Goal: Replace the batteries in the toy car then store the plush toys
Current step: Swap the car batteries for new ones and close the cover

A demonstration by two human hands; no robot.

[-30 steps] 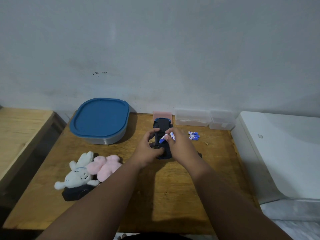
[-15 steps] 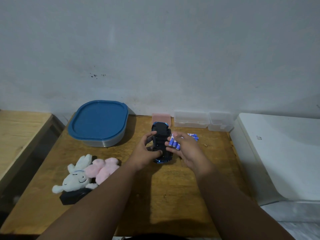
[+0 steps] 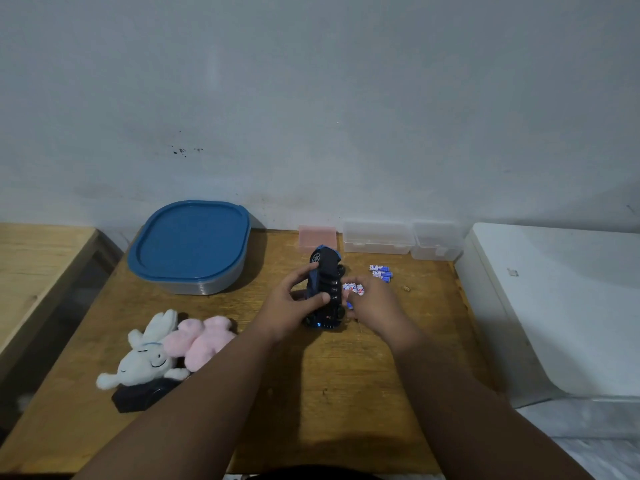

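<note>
While tipped sideways, toy car [image 3: 325, 271]: clamped in left grip [image 3: 298, 303].
Right grip [image 3: 373, 303]: curled around batteries [image 3: 353, 288], beside car.

Ref: toy car [image 3: 325, 285], gripped by left hand [image 3: 294, 306].
Left of car: bare table [image 3: 277, 258] strip, then lidded tub [image 3: 190, 244].
Near-left: white plush [image 3: 145, 355], pink plush [image 3: 201, 341], black block [image 3: 138, 398].
Behind: pink box [image 3: 317, 236], clear boxes [image 3: 377, 237] against wall [image 3: 346, 133].
Right: right hand [image 3: 375, 304] pinching batteries [image 3: 354, 288]; loose batteries [image 3: 381, 272] beyond.
Near side: open wood between the forearms [image 3: 207, 410].
</note>
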